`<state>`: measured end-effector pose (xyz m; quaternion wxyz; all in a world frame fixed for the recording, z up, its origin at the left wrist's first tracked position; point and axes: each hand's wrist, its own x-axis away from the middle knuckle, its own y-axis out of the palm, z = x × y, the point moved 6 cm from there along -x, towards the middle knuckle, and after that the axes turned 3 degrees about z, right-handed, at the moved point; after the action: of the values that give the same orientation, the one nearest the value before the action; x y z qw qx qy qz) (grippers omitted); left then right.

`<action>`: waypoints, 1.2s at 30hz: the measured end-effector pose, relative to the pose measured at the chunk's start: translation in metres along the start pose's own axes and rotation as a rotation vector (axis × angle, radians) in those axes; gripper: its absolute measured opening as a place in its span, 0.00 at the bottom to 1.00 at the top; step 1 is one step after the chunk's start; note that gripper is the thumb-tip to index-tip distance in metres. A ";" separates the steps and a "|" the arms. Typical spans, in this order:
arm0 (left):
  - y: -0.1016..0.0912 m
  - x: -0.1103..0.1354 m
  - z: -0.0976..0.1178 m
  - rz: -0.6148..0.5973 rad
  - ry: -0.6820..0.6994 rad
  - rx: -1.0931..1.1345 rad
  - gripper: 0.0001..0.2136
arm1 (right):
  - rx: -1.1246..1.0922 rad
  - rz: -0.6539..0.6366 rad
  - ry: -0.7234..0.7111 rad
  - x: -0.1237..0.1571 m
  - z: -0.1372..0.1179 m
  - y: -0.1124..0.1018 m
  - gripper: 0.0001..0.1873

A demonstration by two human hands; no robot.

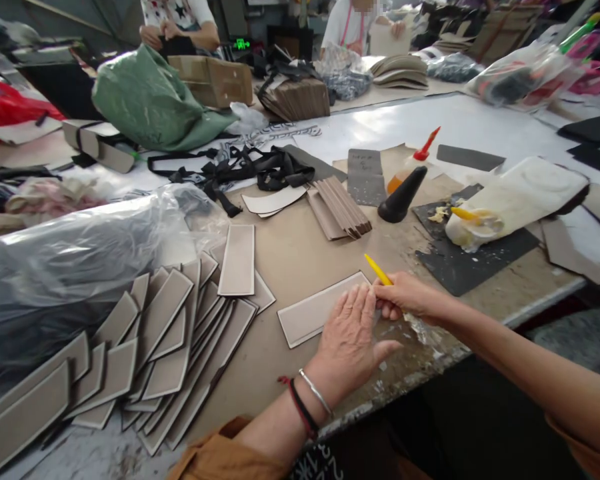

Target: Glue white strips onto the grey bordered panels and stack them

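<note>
The left hand [350, 333] lies flat, fingers spread, pressing the right end of a pale grey rectangular card panel [313, 312] near the front edge of the tan worktop [300, 257]. The right hand [405, 297] pinches a thin yellow plastic stick [378, 269] just beside it. Any glue on the stick could smear those fingers, I'd say. Its lower end is hidden under the hands.
</note>
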<state>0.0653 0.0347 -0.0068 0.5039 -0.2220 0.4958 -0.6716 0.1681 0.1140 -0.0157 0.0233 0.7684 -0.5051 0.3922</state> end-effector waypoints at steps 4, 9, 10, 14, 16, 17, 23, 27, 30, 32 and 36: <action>0.006 0.001 -0.001 0.008 -0.034 -0.010 0.37 | 0.074 0.007 -0.036 -0.003 0.001 0.001 0.15; -0.006 0.032 -0.016 0.069 -0.109 -0.104 0.37 | 0.090 0.020 -0.047 -0.005 0.006 0.000 0.18; -0.010 0.040 -0.019 0.091 -0.128 -0.127 0.37 | 0.092 0.025 -0.044 -0.004 0.007 0.000 0.18; -0.024 0.069 -0.027 0.132 -0.181 -0.200 0.32 | 0.108 0.049 -0.042 -0.003 0.007 0.000 0.18; -0.031 0.078 -0.032 0.131 -0.192 -0.206 0.27 | 0.107 0.064 -0.036 -0.003 0.007 0.000 0.17; -0.034 0.081 -0.035 0.132 -0.191 -0.197 0.24 | 0.107 0.070 -0.032 -0.004 0.007 0.000 0.17; -0.054 0.087 -0.059 0.249 -0.210 -0.090 0.22 | 0.115 0.072 -0.057 -0.006 0.009 0.001 0.16; -0.058 0.088 -0.071 0.311 -0.221 0.002 0.23 | 0.137 0.081 -0.067 -0.004 0.008 0.001 0.16; -0.059 0.089 -0.073 0.319 -0.214 0.041 0.23 | 0.153 0.084 -0.071 -0.003 0.006 0.001 0.17; -0.059 0.089 -0.073 0.316 -0.213 0.059 0.22 | 0.156 0.079 -0.079 -0.003 0.005 0.001 0.17; -0.060 0.087 -0.073 0.317 -0.229 0.072 0.20 | 0.162 0.075 -0.091 -0.003 0.005 0.001 0.17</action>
<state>-0.0542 -0.0110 -0.0009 0.6638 -0.1981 0.4399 -0.5716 0.1693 0.1137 -0.0220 -0.0765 0.7653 -0.5007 0.3971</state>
